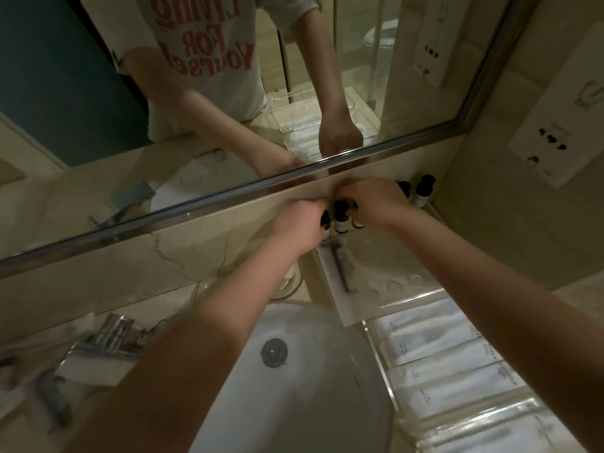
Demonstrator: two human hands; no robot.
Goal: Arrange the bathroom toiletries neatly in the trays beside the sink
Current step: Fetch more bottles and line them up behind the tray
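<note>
Several small dark-capped toiletry bottles stand in a row at the back of a clear tray, close under the mirror. My left hand grips the leftmost bottle, mostly hidden by my fingers. My right hand curls round a bottle just right of the middle bottle, which stands free between my hands. Two more bottles stand at the far right of the row. A razor in a white packet lies in the tray in front of them.
A second clear tray to the right of the white sink holds several white packets. A glass stands under my left forearm. The chrome tap is at the left. A socket plate sits on the right wall.
</note>
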